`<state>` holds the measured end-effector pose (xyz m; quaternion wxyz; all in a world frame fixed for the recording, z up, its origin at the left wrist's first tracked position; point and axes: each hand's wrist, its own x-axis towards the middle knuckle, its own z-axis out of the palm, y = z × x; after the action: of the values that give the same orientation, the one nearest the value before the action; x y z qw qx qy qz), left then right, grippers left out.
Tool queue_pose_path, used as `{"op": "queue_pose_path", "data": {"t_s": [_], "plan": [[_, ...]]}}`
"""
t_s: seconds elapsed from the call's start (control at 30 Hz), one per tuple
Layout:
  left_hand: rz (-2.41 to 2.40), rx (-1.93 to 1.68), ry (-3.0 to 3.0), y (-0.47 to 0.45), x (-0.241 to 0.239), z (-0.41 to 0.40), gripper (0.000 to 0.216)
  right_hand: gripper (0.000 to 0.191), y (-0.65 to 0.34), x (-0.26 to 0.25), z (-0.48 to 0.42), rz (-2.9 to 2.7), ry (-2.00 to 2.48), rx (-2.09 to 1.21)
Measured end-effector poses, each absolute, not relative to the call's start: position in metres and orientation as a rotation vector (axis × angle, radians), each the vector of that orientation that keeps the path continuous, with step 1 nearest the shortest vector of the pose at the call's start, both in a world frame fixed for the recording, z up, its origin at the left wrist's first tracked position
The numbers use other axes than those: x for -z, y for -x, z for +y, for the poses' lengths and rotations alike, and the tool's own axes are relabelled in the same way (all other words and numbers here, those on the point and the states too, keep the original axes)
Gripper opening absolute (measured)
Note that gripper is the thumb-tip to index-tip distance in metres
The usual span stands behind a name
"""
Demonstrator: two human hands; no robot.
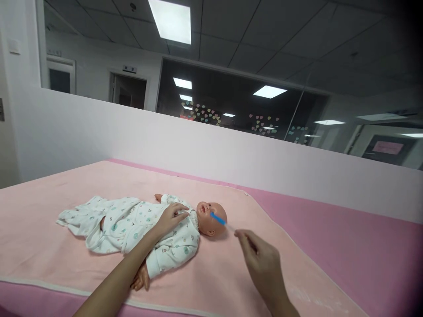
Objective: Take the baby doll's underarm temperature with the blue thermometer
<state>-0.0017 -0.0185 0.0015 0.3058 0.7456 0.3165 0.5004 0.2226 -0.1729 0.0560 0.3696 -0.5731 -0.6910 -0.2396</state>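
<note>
A baby doll in white patterned clothes lies on its back, its head toward the right. My left hand rests on the doll's upper chest near the collar, fingers stretched out and holding nothing. Between the thumb and fingers of my right hand is the pale end of a thin blue-tipped stick. The stick's blue part is over the doll's face, close to the eye and cheek. Whether its tip touches the face I cannot tell. The exact kind of stick is not clear.
A pink padded mat with white edging lies under the doll, on a darker pink surface. Behind runs a low white wall topped by a large window with heart stickers and lamp reflections.
</note>
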Motion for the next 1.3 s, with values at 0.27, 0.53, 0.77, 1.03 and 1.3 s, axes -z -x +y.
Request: {"op": "queue_pose_path", "data": {"t_s": [0.27, 0.53, 0.77, 1.03, 1.3], "plan": [[0.895, -1.261, -2.245, -0.002, 0.002, -0.020, 0.012, 0.029, -0.237, 0.038, -0.166, -1.785, 1.977, 0.642], [0.817, -1.320, -2.236, -0.002, -0.003, -0.026, 0.011, 0.020, -0.153, -0.015, -0.088, -1.790, 1.364, 0.303], [0.820, -1.370, -2.150, -0.003, -0.002, -0.024, 0.003, 0.026, -0.119, 0.002, -0.041, -1.708, 1.019, 0.047], [0.760, -1.276, -2.149, -0.001, -0.007, -0.025, 0.013, 0.030, -0.121, 0.017, -0.047, -1.608, 0.977, -0.022], [0.864, -1.351, -2.081, -0.001, -0.002, -0.021, 0.016, 0.037, -0.119, 0.015, -0.048, -1.666, 0.938, -0.010]]}}
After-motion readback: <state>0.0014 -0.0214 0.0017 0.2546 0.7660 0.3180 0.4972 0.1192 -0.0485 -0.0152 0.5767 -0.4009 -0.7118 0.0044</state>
